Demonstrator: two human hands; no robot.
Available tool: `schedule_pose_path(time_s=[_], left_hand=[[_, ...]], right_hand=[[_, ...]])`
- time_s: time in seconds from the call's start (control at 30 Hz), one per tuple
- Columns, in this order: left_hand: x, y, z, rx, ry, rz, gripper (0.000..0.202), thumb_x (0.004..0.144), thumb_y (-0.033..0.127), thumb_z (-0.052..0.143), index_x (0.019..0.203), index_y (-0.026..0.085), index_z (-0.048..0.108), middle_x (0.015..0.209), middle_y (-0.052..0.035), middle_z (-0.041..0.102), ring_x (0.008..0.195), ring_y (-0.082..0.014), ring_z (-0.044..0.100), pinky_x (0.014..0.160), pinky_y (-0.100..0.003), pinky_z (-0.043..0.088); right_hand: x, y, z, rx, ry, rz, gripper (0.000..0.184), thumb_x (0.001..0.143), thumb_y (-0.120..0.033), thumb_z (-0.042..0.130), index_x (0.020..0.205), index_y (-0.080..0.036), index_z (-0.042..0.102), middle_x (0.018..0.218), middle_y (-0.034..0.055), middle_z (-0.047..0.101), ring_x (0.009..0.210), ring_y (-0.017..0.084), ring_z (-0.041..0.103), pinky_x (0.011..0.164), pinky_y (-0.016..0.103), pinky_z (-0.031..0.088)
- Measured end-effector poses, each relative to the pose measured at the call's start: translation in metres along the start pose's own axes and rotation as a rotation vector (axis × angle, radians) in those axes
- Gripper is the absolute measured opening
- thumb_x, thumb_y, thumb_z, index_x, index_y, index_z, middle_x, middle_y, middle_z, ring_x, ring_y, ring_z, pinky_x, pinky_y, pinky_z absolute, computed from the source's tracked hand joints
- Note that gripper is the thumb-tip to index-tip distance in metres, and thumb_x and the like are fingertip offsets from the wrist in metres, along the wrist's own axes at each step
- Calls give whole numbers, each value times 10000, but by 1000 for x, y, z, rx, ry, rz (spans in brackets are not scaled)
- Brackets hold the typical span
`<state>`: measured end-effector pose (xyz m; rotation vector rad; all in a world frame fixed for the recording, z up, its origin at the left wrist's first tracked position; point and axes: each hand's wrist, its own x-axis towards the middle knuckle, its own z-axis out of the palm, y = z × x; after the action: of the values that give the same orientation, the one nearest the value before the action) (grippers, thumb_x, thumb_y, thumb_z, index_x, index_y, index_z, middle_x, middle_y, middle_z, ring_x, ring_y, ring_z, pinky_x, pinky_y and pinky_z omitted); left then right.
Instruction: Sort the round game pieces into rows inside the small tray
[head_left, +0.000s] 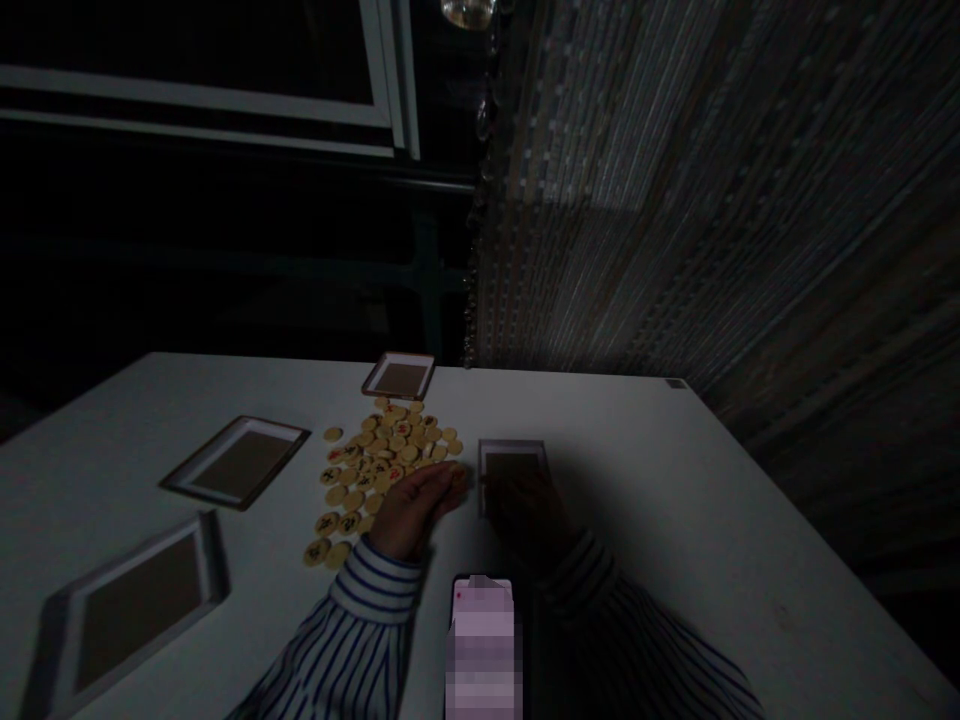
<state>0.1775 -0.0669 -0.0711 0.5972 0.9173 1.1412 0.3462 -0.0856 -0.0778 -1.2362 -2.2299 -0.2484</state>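
Many round wooden Chinese chess pieces [409,453], with red or black characters on some, lie in a loose heap on the white table. My left hand [412,510] is at the heap's right edge, its thumb and fingers closed on what looks like one Chinese chess piece [457,472]. My right hand [529,515] is in deep shadow over the near part of a shallow rectangular box [480,460]. Its fingers are too dark to make out, and whether they hold anything is hidden. Both wrists wear striped cuffs.
More shallow boxes rest on the table [675,520]: one [399,377] behind the heap, one [236,462] to its left, and one [142,610] nearer on the left. A lit phone [484,640] lies between my forearms. A bead-string curtain [600,200] hangs beyond the table's far edge.
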Motion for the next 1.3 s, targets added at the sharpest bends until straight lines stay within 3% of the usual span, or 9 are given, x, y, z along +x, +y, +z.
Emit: schedule_pose_path(time_s=[0.37,0.77,1.0,1.3], left_hand=[[3,0,-4,128,-31,15,336,523,295,771,787,110,676,775,-78,703,711,-159,646,746,-289,507],[-1,-1,1,179,-23,56,336,513,320,768,763,119,667,753,-72,704,681,-152,640,657,-249,504],[3,-9,-2,184,-82,58,334,547,330,750,784,110,666,746,-82,702,673,-144,634,647,-235,489],[0,-8,1,246,-116,56,339,541,339,752,780,115,663,751,-89,704,680,-166,637,648,-265,495]], right_hand=[[1,-2,-3,17,24,38,180,802,-188,451,923,-175,583,746,46,623,740,168,547,712,320,392],[3,-4,-4,21,50,38,151,804,-181,437,811,-167,587,699,50,608,743,164,550,719,305,395],[4,-2,-1,151,40,79,187,833,-203,419,756,-170,586,687,46,611,702,143,555,674,272,414],[5,-1,2,293,61,98,211,851,-239,402,833,-171,601,730,51,650,668,140,584,622,266,443]])
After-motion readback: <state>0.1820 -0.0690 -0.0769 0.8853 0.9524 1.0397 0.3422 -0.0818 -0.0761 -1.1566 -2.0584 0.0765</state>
